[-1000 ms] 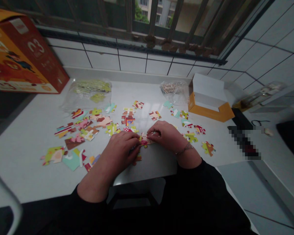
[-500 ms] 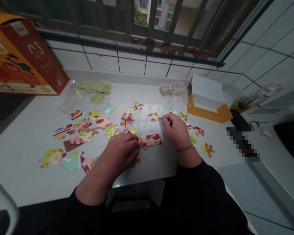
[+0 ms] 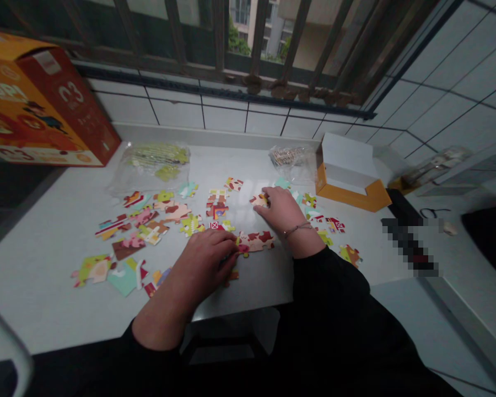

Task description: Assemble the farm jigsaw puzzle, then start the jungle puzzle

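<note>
In the head view, the left hand (image 3: 209,256) bends its fingers at the left end of the strip (image 3: 257,241), near the bench's (image 3: 264,284) front edge; their grip cannot be told. The right hand (image 3: 281,208) parts thumb and forefinger slightly around a spotted piece (image 3: 257,200), farther back; whether they pinch it is unclear. Bags (image 3: 155,160) (image 3: 291,160) lie along the back edge.

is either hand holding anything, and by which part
Left hand is at the left end of joined spotted puzzle pieces; right hand is at a brown-spotted puzzle piece, right side. Whether either grips cannot be told.
</note>
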`<state>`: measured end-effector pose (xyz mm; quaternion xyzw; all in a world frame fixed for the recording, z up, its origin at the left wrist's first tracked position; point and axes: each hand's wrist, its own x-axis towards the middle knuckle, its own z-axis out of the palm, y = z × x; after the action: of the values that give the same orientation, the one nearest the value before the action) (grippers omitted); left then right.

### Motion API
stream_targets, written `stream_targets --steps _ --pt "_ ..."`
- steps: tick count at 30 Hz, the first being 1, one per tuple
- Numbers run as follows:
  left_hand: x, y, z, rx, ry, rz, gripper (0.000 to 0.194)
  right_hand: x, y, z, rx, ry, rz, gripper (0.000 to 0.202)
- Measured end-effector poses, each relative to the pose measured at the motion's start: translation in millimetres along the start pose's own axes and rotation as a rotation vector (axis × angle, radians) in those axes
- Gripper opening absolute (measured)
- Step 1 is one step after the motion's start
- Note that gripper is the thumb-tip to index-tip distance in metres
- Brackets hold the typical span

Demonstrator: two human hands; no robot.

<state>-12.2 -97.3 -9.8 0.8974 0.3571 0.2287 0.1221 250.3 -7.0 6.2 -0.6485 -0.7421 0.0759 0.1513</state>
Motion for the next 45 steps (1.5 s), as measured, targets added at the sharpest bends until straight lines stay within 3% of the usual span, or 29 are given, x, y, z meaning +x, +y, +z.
stream_targets --steps 5,13,21,26,31,36,45 --pt "2.3 0.8 -0.7 -0.029 0.011 -0.023 0.012 -6.4 3.0 1.9 0.162 -0.008 0.037 0.058" --pt "-0.1 1.2 0.9 -0.014 -0.002 -0.045 0.012 -19.8 -2.9 -3.5 0.476 -0.051 -0.048 0.026" --pt "-1.6 2.1 -1.1 0.02 -0.015 -0.052 0.011 -22.3 -1.5 -12.7 0.702 -0.051 0.133 0.014" --pt "1.4 1.6 -3.0 -0.003 -0.024 -0.042 0.008 -39.3 6.9 -21.0 0.813 -0.142 0.18 0.019" --pt "2.0 1.3 -4.3 -0.032 -0.018 -0.021 0.009 -65.7 19.3 -30.7 0.734 -0.29 0.19 0.022" --pt "4.2 3.3 -7.1 -0.054 -0.021 -0.034 0.009 -77.7 27.5 -40.5 0.656 -0.462 0.046 0.017" --pt "3.6 3.5 -7.3 -0.041 -0.035 -0.055 0.01 -74.1 22.8 -37.0 0.513 -0.539 -0.068 0.012"
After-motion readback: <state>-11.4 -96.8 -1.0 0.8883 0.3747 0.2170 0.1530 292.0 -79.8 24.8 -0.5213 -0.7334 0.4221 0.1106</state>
